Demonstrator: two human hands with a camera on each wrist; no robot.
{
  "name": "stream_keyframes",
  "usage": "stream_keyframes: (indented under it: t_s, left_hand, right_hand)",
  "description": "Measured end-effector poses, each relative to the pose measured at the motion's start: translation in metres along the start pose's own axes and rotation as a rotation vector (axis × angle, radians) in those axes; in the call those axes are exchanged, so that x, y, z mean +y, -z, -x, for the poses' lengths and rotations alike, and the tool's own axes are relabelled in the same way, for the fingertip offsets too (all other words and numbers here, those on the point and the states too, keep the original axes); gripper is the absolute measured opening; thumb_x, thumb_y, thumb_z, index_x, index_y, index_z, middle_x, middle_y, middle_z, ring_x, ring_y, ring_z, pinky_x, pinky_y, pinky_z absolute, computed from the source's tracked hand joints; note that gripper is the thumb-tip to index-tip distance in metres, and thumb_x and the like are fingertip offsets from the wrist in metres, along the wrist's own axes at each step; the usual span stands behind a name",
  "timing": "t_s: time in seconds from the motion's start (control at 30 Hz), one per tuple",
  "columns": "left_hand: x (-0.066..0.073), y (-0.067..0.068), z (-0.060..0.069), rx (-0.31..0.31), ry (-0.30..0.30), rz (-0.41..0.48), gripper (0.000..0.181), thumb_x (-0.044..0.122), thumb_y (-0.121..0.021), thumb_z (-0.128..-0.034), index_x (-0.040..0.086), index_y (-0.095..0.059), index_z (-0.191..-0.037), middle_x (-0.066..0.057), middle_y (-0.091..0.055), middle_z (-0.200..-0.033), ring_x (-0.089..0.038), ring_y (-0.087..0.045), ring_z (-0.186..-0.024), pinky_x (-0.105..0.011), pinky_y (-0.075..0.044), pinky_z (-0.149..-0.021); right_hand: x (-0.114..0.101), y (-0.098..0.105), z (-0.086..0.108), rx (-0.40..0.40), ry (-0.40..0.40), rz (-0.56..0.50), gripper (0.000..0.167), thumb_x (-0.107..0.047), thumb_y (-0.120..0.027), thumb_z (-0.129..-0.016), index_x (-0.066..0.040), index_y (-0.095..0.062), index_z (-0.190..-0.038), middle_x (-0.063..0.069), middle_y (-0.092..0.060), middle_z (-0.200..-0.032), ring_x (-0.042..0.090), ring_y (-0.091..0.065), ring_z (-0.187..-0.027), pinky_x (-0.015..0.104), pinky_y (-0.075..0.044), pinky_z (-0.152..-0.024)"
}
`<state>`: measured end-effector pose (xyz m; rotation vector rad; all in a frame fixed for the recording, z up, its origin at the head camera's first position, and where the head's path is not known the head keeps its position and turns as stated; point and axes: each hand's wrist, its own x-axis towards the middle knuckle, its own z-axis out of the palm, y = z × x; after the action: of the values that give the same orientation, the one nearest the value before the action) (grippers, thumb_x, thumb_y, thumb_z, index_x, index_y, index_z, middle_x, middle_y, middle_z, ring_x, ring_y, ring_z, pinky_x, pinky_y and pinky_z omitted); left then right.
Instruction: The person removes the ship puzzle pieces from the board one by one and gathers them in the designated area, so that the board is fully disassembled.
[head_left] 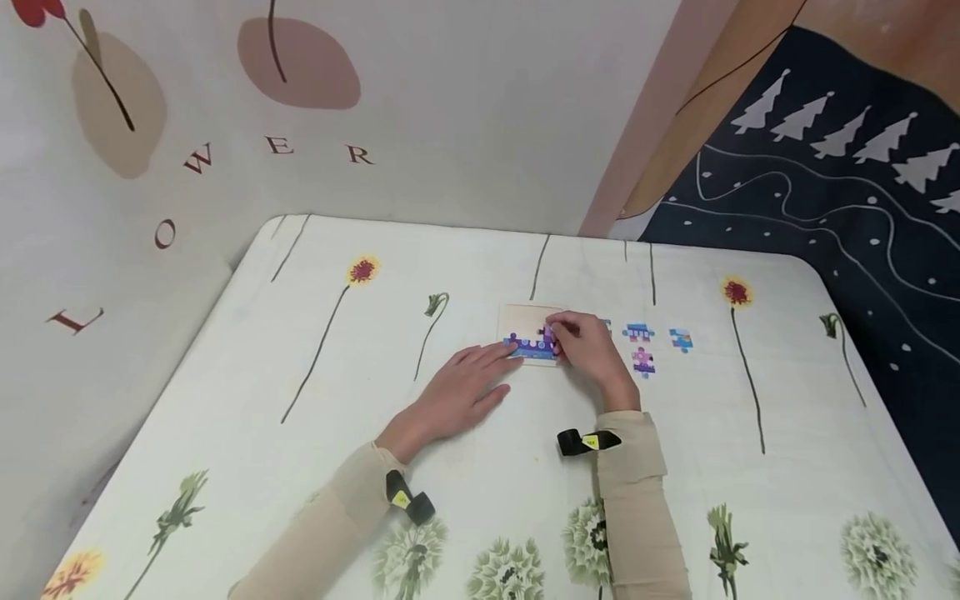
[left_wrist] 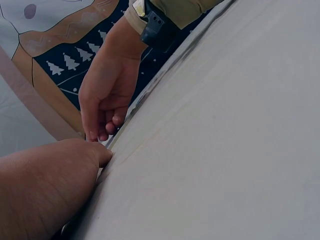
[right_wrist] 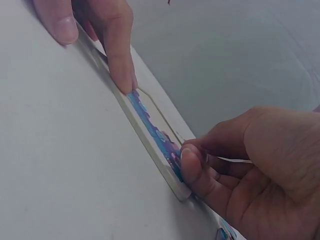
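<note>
Right hand (head_left: 594,348) is pinching a purple puzzle piece (head_left: 548,334) between thumb and index, fingers narrow, at the right end of the puzzle tray (head_left: 523,316). Left hand (head_left: 467,390) is lying with fingers extended, thumb apart, a fingertip touching the left end of the joined row (head_left: 531,347) of blue-purple pieces along the tray's near side. Tray is lying flat on the white flower-print worktop (head_left: 480,275). Loose pieces are sitting right of the right hand: pink-purple one (head_left: 642,362) nearer, striped one (head_left: 638,332) just beyond, blue-orange one (head_left: 681,339) farther right.
</note>
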<state>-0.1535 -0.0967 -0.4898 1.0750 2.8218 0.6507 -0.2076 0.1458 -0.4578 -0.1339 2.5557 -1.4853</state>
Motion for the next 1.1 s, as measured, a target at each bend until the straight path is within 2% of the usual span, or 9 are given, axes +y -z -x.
stream_keyframes:
  t_s: [0.27,0.43,0.63,0.77,0.93,1.03,1.1]
  left_hand:
    - [-0.0002,0.0014,0.0002,0.004,0.000,0.024,0.050,0.033,-0.044,-0.1115,0.016,-0.044,-0.158,-0.003,-0.032,-0.168,-0.018,-0.025,-0.156,-0.043,-0.019,-0.126]
    - [-0.0002,0.0009,0.0000,0.003,-0.001,0.021,0.049,0.032,-0.044,-0.1114,0.016,-0.045,-0.158,-0.003,-0.034,-0.168,-0.018,-0.026,-0.156,-0.042,-0.021,-0.125]
    - [-0.0003,0.0004,-0.0001,0.002,-0.003,0.026,0.050,0.033,-0.044,-0.1112,0.016,-0.045,-0.158,-0.003,-0.034,-0.168,-0.019,-0.026,-0.156,-0.043,-0.021,-0.125]
    - [-0.0010,-0.0002,0.0005,-0.001,-0.002,0.021,0.050,0.034,-0.043,-0.1114,0.017,-0.044,-0.159,-0.002,-0.033,-0.168,-0.018,-0.025,-0.156,-0.042,-0.020,-0.125]
    - [-0.0013,-0.0003,0.0006,0.006,-0.006,0.026,0.050,0.034,-0.043,-0.1114,0.016,-0.045,-0.158,-0.002,-0.033,-0.168,-0.018,-0.025,-0.156,-0.042,-0.020,-0.125]
    - [-0.0010,0.0002,0.0003,0.003,-0.002,0.028,0.050,0.034,-0.043,-0.1114,0.017,-0.044,-0.159,-0.002,-0.032,-0.168,-0.018,-0.024,-0.156,-0.042,-0.019,-0.126]
    - [-0.0009,0.0005,0.0002,0.002,-0.002,0.028,0.050,0.034,-0.043,-0.1114,0.017,-0.044,-0.159,-0.002,-0.032,-0.168,-0.018,-0.024,-0.156,-0.042,-0.019,-0.126]
  right_hand:
    - [-0.0021,0.0005,0.0002,-0.024,0.002,0.099,0.033,-0.011,-0.057,-0.107,0.001,-0.067,-0.136,0.015,-0.068,-0.093,0.016,-0.061,-0.064,0.029,-0.050,-0.062]
    - [-0.0034,-0.0009,0.0001,-0.023,-0.003,0.143,0.030,-0.010,-0.060,-0.105,0.000,-0.070,-0.131,0.016,-0.063,-0.096,0.016,-0.060,-0.065,0.030,-0.048,-0.063]
    - [-0.0013,-0.0016,-0.0024,-0.025,0.036,0.170,0.026,-0.008,-0.062,-0.104,0.002,-0.072,-0.126,0.016,-0.059,-0.098,0.016,-0.060,-0.063,0.029,-0.048,-0.063]
    - [0.0010,-0.0011,-0.0041,-0.021,0.072,0.157,0.023,-0.005,-0.062,-0.103,0.003,-0.072,-0.123,0.014,-0.063,-0.087,0.015,-0.059,-0.058,0.028,-0.047,-0.059]
    - [0.0018,-0.0004,-0.0056,-0.018,0.084,0.089,0.021,0.000,-0.060,-0.103,0.005,-0.073,-0.120,0.011,-0.065,-0.072,0.015,-0.058,-0.052,0.026,-0.049,-0.050]
    - [0.0013,0.0000,-0.0055,-0.015,0.077,0.059,0.021,0.002,-0.059,-0.103,0.004,-0.073,-0.119,0.013,-0.066,-0.070,0.016,-0.059,-0.051,0.025,-0.049,-0.049]
    - [-0.0001,0.0005,-0.0039,-0.016,0.055,0.052,0.021,0.000,-0.059,-0.104,0.001,-0.072,-0.120,0.013,-0.065,-0.079,0.017,-0.060,-0.052,0.025,-0.049,-0.051]
